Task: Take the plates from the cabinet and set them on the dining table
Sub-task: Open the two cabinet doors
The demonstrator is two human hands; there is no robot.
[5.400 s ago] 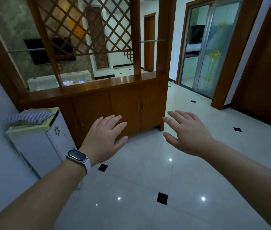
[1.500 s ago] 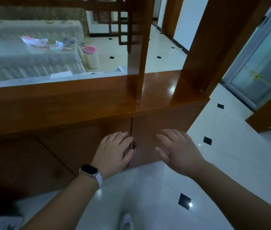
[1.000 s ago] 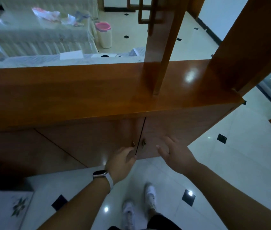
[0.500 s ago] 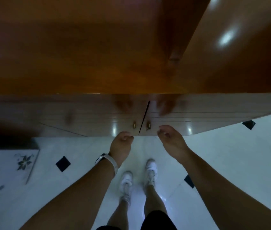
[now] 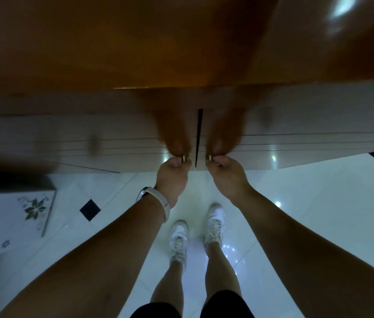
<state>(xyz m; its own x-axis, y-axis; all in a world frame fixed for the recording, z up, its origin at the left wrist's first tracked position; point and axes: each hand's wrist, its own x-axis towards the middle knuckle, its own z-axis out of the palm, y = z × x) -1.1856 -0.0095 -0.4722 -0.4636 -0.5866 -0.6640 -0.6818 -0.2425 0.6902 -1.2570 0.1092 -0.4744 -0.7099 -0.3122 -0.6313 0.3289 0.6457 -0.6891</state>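
left hand (image 5: 173, 177) grip pinching left cabinet knob (image 5: 184, 158), right hand (image 5: 226, 177) pinching right knob (image 5: 209, 157)

The fingers (image 5: 176, 161) of the left hand (image 5: 173, 177) pinched the left knob (image 5: 184, 158), and those of the right hand (image 5: 227, 177) pinched the right knob (image 5: 209, 157). The gap (image 5: 198, 134) between the two cabinet doors (image 5: 112, 152) ran between them. Beyond the fingers lay the cabinet top (image 5: 112, 42). Behind them, two shoes (image 5: 179, 237) stood on the floor (image 5: 319, 191). Well to their left stood a floor unit (image 5: 14, 216).
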